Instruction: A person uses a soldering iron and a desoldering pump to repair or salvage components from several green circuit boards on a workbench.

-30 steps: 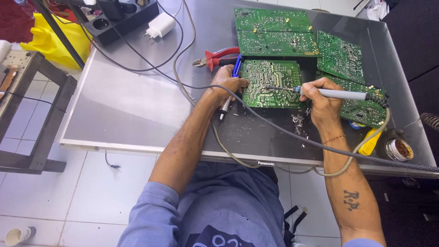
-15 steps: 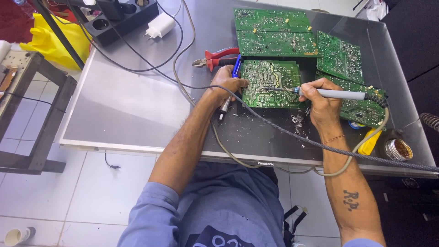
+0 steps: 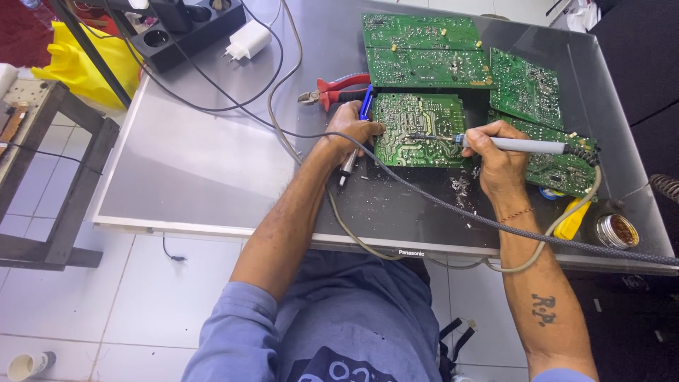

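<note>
The right hand (image 3: 498, 159) has its grip pinched around the grey handle of a soldering iron (image 3: 509, 144), tip laid on the green circuit board (image 3: 419, 129) that sits in the middle of the grey counter (image 3: 205, 163). Over on the other side, the left hand (image 3: 351, 129) is closed on a blue-and-silver desoldering pump (image 3: 356, 138), fingers curled right at the board's left edge, pump body angled down towards the person. Red-handled pliers (image 3: 338, 89) lie just beyond that hand. More green boards (image 3: 424, 49) spread above and to the right. A braided cable (image 3: 453, 209) runs across the counter under both forearms. A round flux tin (image 3: 617, 230) rests near the right edge, a black power strip (image 3: 187, 28) at far left.
</note>
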